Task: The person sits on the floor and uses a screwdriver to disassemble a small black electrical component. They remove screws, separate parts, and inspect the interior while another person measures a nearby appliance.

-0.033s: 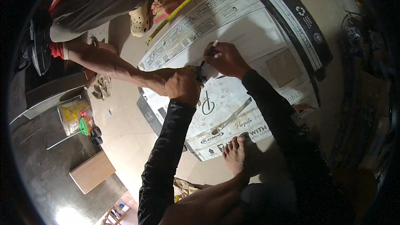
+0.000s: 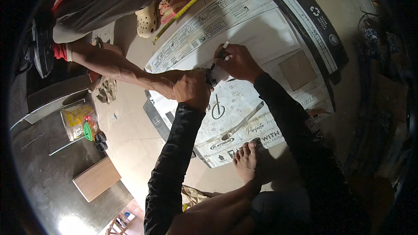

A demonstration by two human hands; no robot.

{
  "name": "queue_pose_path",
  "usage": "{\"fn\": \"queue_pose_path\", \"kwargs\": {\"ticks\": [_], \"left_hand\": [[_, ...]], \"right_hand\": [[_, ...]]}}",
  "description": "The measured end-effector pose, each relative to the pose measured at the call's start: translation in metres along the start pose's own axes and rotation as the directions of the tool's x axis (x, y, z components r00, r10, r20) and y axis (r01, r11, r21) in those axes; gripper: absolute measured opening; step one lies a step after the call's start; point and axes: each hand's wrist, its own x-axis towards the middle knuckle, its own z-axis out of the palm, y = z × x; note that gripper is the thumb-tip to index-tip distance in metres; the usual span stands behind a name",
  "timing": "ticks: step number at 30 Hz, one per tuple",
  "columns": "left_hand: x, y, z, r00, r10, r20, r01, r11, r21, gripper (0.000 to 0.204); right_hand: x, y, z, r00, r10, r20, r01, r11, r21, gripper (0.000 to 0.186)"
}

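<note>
My left hand (image 2: 191, 87) is closed, beside a co-worker's hand (image 2: 170, 82) and a small dark object (image 2: 210, 76), over a large flattened white-and-black cardboard sheet (image 2: 265, 32); what it grips is partly hidden. My right hand (image 2: 239, 63) is closed on a white pen-like stick (image 2: 226, 45), just up and right of the dark object. My bare foot (image 2: 246, 161) is on the lower edge of the cardboard, with a printed brush picture above it.
The co-worker's legs (image 2: 100, 13) and cream clogs (image 2: 146, 21) are at upper left, beside a yellow tape measure (image 2: 183, 11). At left lie a wooden board (image 2: 96, 178), a yellow bag (image 2: 72, 119) and a green plastic item (image 2: 88, 130). Dark clutter (image 2: 374, 39) lines the right side.
</note>
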Motion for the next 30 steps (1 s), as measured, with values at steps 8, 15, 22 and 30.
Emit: {"fn": "queue_pose_path", "kwargs": {"ticks": [8, 15, 22, 30], "left_hand": [[-0.003, 0.003, 0.001, 0.993, 0.024, -0.114, -0.024, 1.000, -0.001, 0.018], [-0.001, 0.004, -0.002, 0.999, -0.045, 0.014, 0.045, 0.999, 0.028, 0.045], [-0.003, 0.004, 0.000, 0.991, 0.043, -0.125, -0.042, 0.999, 0.012, 0.015], [-0.003, 0.003, 0.001, 0.996, 0.018, -0.093, -0.020, 1.000, -0.016, 0.013]], "right_hand": [[-0.001, 0.005, 0.002, 0.998, -0.067, -0.011, 0.066, 0.995, -0.075, 0.017], [-0.008, 0.005, 0.002, 0.997, -0.058, -0.046, 0.053, 0.993, -0.105, 0.021], [-0.008, 0.007, 0.003, 0.996, -0.059, -0.061, 0.062, 0.997, 0.050, 0.022], [-0.007, 0.011, 0.000, 0.999, -0.030, 0.016, 0.031, 0.997, -0.073, 0.013]]}}
